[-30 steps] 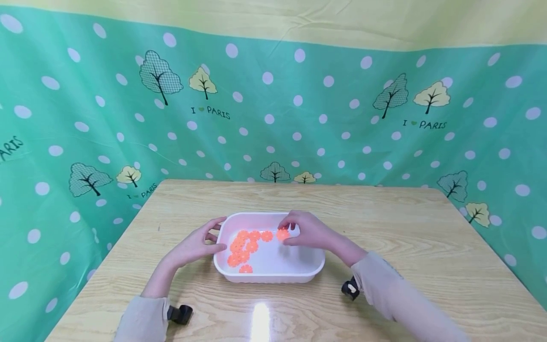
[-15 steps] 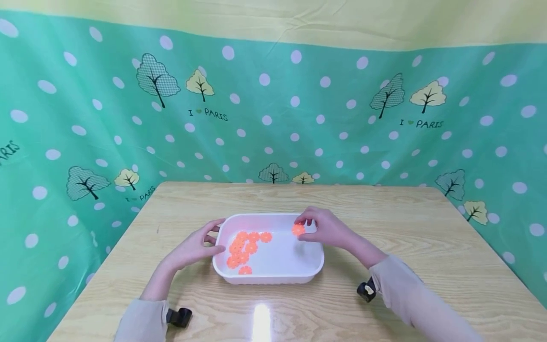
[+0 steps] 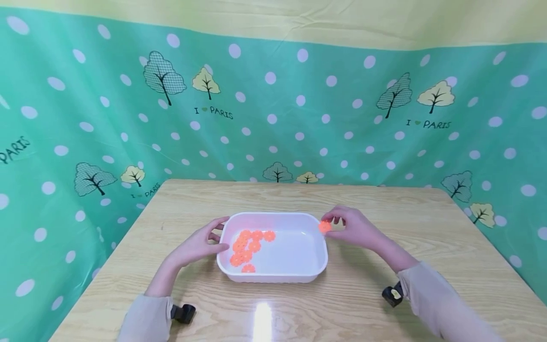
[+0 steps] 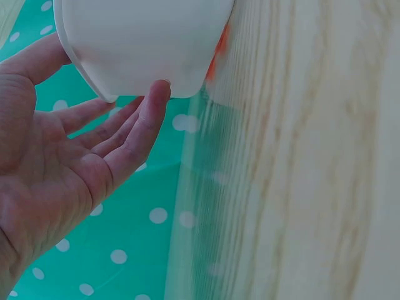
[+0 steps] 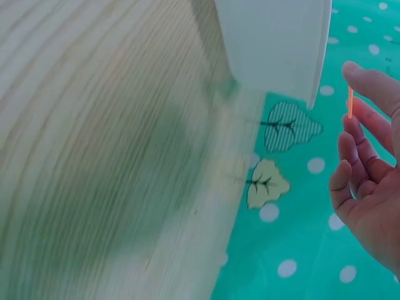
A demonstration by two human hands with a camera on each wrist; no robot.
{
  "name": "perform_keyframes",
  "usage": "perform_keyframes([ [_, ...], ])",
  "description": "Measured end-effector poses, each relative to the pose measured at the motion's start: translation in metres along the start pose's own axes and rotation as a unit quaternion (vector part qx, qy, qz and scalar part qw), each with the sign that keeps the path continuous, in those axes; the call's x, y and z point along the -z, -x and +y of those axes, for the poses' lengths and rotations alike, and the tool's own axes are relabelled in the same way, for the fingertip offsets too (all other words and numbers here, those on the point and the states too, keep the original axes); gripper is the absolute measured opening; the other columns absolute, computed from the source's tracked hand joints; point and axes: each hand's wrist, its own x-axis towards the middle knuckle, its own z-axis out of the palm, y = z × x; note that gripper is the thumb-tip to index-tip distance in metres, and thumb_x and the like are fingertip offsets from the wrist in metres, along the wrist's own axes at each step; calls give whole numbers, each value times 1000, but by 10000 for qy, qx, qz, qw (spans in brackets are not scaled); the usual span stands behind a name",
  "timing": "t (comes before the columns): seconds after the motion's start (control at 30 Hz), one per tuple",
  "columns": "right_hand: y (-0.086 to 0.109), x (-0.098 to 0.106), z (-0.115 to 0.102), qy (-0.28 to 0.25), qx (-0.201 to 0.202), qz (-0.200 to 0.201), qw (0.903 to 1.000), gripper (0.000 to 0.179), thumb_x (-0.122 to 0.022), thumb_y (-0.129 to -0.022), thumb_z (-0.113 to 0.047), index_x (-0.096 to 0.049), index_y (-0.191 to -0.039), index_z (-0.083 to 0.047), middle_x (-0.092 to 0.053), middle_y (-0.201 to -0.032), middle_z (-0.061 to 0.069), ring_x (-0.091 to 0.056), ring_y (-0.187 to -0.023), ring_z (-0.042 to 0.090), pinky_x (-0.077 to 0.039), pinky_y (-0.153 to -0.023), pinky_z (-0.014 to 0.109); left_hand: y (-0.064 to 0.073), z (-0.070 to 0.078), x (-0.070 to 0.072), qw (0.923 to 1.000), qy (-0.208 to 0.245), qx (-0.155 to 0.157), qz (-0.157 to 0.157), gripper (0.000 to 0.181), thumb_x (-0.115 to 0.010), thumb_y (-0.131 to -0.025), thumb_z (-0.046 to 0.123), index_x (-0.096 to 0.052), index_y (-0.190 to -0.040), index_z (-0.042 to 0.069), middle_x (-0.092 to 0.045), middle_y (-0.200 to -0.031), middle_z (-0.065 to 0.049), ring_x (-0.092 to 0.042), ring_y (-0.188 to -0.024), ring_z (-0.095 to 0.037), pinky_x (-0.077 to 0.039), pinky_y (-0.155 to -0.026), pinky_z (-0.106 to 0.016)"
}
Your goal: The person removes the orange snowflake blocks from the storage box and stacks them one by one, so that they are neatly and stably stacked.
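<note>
A white plastic basin (image 3: 278,278) sits on the table in the head view. Several orange notched discs, like snowflake building pieces (image 3: 245,244), lie grouped in its left half. My left hand (image 3: 198,244) grips the basin's left end, with the thumb over the rim and the fingers outside. In the left wrist view the left hand (image 4: 75,144) has its fingertips against the outer wall. My right hand (image 3: 352,228) pinches one orange snowflake disc (image 3: 325,226) between thumb and fingers, just at the basin's right rim. That disc (image 5: 350,103) appears edge-on in the right wrist view.
The wooden table (image 3: 384,204) extends around the basin on all sides. A green dotted curtain (image 3: 290,123) with printed trees hangs behind the table and along its sides. Black cameras (image 3: 183,313) are strapped at both wrists.
My right hand has carried the pinched snowflake disc rightward, from inside the basin to its right rim. My left hand stays on the basin, and the other discs lie as before.
</note>
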Motion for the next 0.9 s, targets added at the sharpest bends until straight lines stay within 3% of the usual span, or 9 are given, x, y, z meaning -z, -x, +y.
perform_keyframes([
  [0.27, 16, 7, 21, 61, -107, 115, 9999, 28, -77, -70, -19, -68, -96, -14, -61, -87, -5, -54, -77, 20, -44, -62, 28, -2, -1, 1, 10000, 30, -71, -16, 77, -71, -78, 28, -30, -141, 13, -45, -128, -12, -54, -98, -23, -50, -70, -29],
  [0.53, 26, 6, 35, 233, -454, -28, 9987, 28, -76, -70, -19, -67, -97, -16, -59, -88, -7, -51, -77, 12, -43, -64, 25, -2, -2, 1, 10000, 8, -53, -27, 77, -71, -77, 28, -30, -141, 14, -46, -128, -12, -54, -98, -23, -50, -70, -30],
  [0.9, 38, -1, 54, 51, -738, -333, 9967, 31, -77, -70, -21, -67, -98, -14, -57, -85, -7, -51, -77, 12, -44, -64, 24, -3, -3, 0, 10000, -29, -25, -20, 77, -71, -78, 30, -30, -141, 14, -45, -129, -13, -54, -99, -23, -49, -71, -29],
])
